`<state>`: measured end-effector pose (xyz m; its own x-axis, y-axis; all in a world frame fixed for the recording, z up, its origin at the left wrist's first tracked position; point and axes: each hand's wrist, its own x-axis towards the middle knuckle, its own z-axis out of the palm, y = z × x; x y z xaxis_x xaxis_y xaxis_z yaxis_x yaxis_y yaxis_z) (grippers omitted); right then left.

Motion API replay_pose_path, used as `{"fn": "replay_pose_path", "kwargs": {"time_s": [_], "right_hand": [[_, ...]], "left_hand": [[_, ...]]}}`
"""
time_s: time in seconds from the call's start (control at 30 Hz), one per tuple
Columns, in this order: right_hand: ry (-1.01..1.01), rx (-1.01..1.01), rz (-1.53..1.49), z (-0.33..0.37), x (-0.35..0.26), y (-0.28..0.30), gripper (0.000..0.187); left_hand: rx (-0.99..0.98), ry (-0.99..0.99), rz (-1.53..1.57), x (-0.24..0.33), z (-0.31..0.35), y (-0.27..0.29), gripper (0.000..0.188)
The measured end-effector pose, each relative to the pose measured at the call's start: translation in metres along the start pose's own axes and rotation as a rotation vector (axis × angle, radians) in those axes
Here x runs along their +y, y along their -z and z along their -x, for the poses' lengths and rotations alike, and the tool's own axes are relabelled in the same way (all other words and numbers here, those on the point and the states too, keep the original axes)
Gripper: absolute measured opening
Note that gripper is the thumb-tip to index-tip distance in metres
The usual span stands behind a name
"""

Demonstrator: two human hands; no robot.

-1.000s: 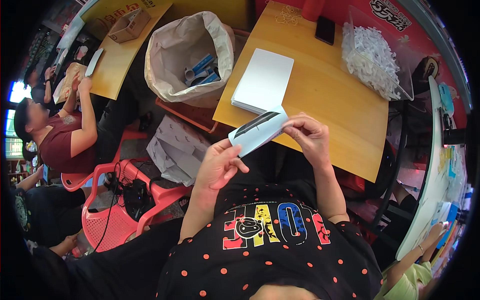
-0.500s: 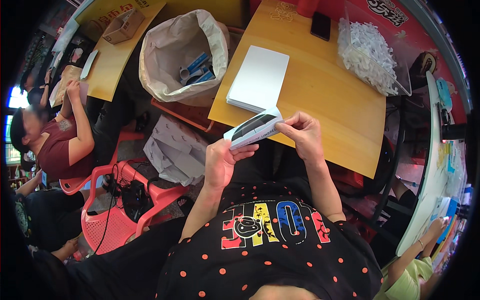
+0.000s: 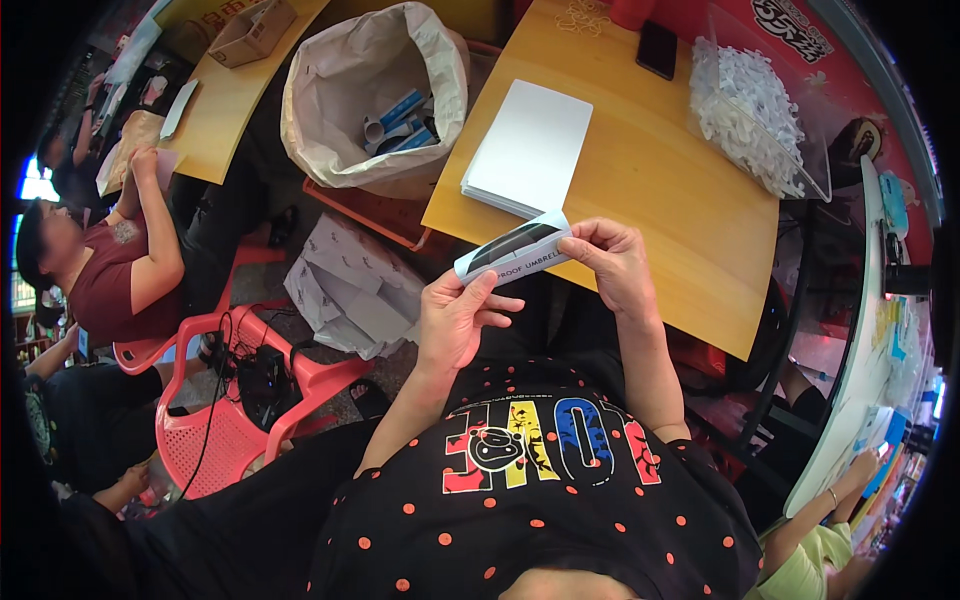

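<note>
Bare tabletop (image 3: pixel 660 190) lies open to the right of the white sheet stack (image 3: pixel 528 148) — a hand could pass there. Farther right, the clear bin of white pieces (image 3: pixel 755 110) blocks the way; a phone (image 3: pixel 657 48) sits at the far edge. Left of the table — an open sack (image 3: pixel 372 95).

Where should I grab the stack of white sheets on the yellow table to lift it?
Probably by the near corner of the white sheet stack, coming from the person's side: that corner overhangs the yellow table edge, so fingers can slide beneath and thumb press on top.
</note>
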<state>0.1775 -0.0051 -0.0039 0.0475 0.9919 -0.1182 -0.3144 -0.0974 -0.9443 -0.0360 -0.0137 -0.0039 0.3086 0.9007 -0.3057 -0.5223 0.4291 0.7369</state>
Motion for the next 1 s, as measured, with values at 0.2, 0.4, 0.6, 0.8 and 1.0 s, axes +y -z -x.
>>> {"fn": "replay_pose_path", "kwargs": {"time_s": [0.2, 0.4, 0.6, 0.8, 1.0], "right_hand": [[0.003, 0.002, 0.01, -0.001, 0.002, -0.001, 0.011], [0.001, 0.009, 0.014, -0.001, 0.003, -0.002, 0.011], [0.008, 0.03, 0.032, -0.001, 0.007, 0.0, 0.011], [0.037, 0.046, 0.064, -0.002, 0.008, 0.001, 0.011], [0.034, 0.052, 0.084, 0.0, 0.009, 0.0, 0.011]], "left_hand": [[-0.036, 0.036, 0.147, -0.008, -0.003, 0.005, 0.027], [-0.051, 0.008, 0.156, -0.007, -0.003, -0.001, 0.028], [-0.049, -0.034, 0.097, -0.013, -0.003, 0.0, 0.029], [-0.075, 0.062, 0.205, -0.013, -0.003, -0.001, 0.031], [-0.079, 0.049, 0.213, -0.018, -0.005, -0.002, 0.033]]}}
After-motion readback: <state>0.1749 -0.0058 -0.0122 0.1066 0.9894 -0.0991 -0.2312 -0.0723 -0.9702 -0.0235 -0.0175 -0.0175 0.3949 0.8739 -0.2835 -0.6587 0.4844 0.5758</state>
